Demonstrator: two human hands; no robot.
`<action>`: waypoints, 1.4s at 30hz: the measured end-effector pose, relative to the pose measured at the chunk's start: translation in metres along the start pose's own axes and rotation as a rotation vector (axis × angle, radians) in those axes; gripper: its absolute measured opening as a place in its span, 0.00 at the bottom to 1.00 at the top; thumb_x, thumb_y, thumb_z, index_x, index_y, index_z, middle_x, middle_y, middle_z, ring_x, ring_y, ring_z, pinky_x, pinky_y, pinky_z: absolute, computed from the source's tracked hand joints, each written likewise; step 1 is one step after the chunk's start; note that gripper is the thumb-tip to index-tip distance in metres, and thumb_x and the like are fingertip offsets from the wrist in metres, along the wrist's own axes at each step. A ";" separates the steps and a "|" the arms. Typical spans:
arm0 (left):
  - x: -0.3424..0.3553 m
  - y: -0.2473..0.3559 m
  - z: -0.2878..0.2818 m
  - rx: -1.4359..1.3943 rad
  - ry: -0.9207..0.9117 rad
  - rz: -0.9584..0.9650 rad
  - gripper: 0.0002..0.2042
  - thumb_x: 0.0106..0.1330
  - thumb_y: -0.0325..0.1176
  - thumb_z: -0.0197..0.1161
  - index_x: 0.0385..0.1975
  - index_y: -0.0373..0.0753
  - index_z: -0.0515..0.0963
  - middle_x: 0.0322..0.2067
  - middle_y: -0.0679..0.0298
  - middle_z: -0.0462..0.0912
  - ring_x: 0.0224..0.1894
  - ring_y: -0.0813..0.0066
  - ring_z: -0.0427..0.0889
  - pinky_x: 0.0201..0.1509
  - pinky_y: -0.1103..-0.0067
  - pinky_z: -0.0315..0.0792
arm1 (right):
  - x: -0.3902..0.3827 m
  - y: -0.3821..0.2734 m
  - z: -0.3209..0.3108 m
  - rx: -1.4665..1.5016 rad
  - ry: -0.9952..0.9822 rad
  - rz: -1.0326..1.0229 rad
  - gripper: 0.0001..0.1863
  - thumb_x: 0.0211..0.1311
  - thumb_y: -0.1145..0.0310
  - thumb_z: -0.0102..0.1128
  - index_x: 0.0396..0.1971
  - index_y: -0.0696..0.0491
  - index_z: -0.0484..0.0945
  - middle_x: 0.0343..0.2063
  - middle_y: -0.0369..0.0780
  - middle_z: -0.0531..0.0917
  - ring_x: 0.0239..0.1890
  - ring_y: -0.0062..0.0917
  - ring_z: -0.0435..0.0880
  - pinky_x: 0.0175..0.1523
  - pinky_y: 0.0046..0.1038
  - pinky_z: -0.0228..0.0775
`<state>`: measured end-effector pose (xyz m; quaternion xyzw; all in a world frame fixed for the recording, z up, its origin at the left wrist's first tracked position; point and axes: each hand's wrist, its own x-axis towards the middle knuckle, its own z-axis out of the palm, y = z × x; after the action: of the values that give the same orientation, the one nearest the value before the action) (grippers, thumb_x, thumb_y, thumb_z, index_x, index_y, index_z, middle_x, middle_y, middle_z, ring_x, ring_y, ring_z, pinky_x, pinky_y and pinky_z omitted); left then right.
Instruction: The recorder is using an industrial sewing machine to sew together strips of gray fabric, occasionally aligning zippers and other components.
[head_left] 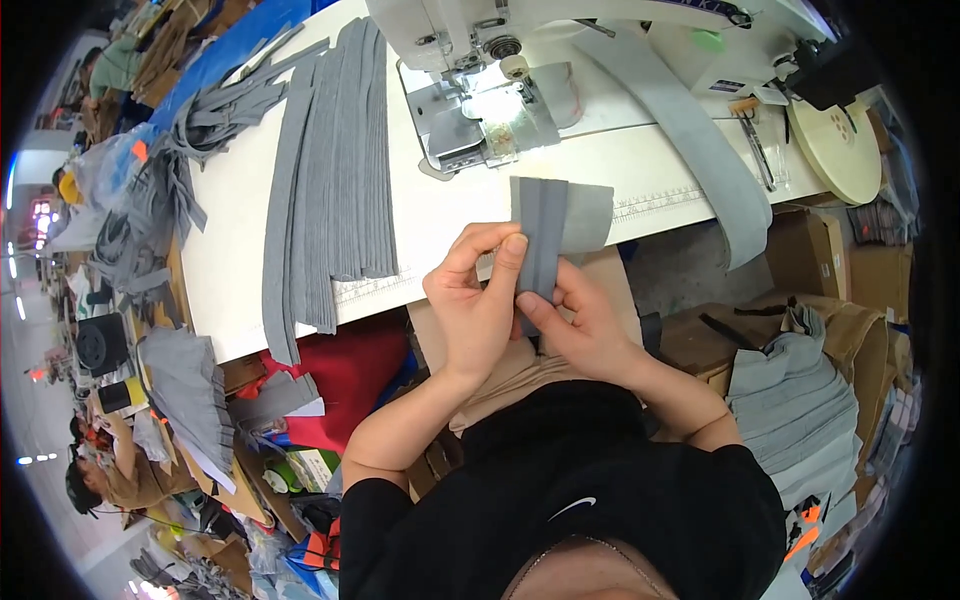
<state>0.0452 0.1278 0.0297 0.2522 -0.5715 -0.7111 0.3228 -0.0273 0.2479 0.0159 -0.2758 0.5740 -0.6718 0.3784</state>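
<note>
White tabletop (250,210) fills the upper middle of my view, with a busy workshop floor curving away at the far left. On the left of that table lies a stack of long grey fabric strips (330,170), hanging over the near edge. Moving right, my left hand (478,305) pinches the folded grey fabric piece (545,235) from its left side, index fingertip pressed on its face. My right hand (580,330) grips the lower end from beneath, thumb on top; both hands are closed on the cloth, held just off the table's near edge. I judge the fold should be kept even, edges aligned, before it moves toward the sewing machine (480,110) behind. Further right, a wide grey band (700,140) drapes off the table, above grey pieces piled (800,400) on cardboard boxes.
</note>
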 end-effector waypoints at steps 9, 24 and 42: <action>-0.007 -0.009 0.007 -0.057 -0.039 0.063 0.07 0.71 0.21 0.67 0.46 0.28 0.85 0.41 0.63 0.86 0.43 0.83 0.81 0.49 0.85 0.77 | 0.014 -0.032 -0.030 -0.878 0.220 -0.527 0.10 0.64 0.66 0.71 0.39 0.54 0.81 0.27 0.39 0.80 0.29 0.31 0.79 0.34 0.32 0.70; 0.016 -0.017 0.005 -0.262 -0.106 -0.152 0.10 0.73 0.27 0.68 0.48 0.29 0.84 0.35 0.70 0.85 0.35 0.89 0.77 0.40 0.88 0.70 | 0.043 -0.062 -0.049 -0.758 0.152 -0.414 0.07 0.62 0.70 0.71 0.33 0.56 0.83 0.26 0.37 0.83 0.30 0.28 0.78 0.41 0.30 0.68; 0.018 -0.017 0.002 -0.305 -0.098 -0.219 0.10 0.69 0.23 0.71 0.48 0.30 0.85 0.37 0.65 0.88 0.37 0.86 0.81 0.44 0.87 0.75 | 0.050 -0.059 -0.044 -0.669 0.142 -0.300 0.10 0.62 0.68 0.71 0.27 0.57 0.80 0.24 0.37 0.82 0.30 0.25 0.78 0.44 0.29 0.68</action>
<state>0.0291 0.1183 0.0142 0.2260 -0.4412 -0.8317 0.2500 -0.1018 0.2349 0.0626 -0.4178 0.7398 -0.5126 0.1240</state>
